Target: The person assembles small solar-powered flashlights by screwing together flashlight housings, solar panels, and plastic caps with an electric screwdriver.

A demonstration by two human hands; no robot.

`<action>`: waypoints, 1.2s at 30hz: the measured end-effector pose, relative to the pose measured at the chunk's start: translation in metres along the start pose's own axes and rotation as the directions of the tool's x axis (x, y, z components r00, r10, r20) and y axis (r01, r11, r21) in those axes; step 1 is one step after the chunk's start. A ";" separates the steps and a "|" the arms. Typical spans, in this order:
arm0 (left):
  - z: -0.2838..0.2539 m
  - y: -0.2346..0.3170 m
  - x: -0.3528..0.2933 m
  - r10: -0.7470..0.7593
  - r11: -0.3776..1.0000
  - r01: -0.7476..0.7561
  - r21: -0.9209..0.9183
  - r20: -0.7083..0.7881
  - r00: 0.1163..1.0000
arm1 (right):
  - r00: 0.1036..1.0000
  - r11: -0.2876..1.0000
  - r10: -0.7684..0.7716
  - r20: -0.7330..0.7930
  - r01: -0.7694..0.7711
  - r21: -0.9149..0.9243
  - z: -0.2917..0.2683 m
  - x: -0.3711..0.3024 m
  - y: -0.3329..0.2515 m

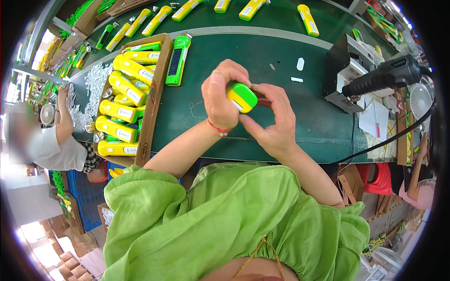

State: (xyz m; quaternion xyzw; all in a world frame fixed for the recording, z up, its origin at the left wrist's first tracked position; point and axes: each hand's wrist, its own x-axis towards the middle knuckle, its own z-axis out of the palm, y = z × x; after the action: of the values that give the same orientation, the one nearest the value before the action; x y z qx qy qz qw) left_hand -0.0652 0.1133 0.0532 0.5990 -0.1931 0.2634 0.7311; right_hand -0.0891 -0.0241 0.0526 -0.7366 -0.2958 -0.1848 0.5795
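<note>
A yellow and green flashlight (240,98) is in my hands above the green bench, its rounded end facing me. My left hand (220,93) wraps round its body, and much of the flashlight is hidden behind the fingers. My right hand (276,117) curves round the other side, its thumb and fingertips against the end. Left of my hands, a cardboard box (152,103) holds several yellow and green flashlights (123,108). Against the box's outer side lies a green flashlight (177,62) with a dark solar panel facing up.
Beyond the bench, several flashlights (308,21) lie spaced along a green belt (281,16). White pieces (300,63) and a thin string (194,110) lie on the bench. At right are a boxy machine (344,70), a black handheld tool (384,77) and its cable. A co-worker (61,136) sits left.
</note>
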 end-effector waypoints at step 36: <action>-0.002 -0.058 0.060 0.155 0.751 -0.399 0.526 0.447 0.881 | 0.989 0.994 0.084 -0.123 -0.074 0.080 -0.032 0.040 0.058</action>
State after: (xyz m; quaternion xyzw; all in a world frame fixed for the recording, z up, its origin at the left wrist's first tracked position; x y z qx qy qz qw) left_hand 0.0174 0.1159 0.0437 0.8030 -0.3233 0.2989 0.4018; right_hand -0.0191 -0.0552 0.0423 -0.7121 -0.2359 -0.1965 0.6314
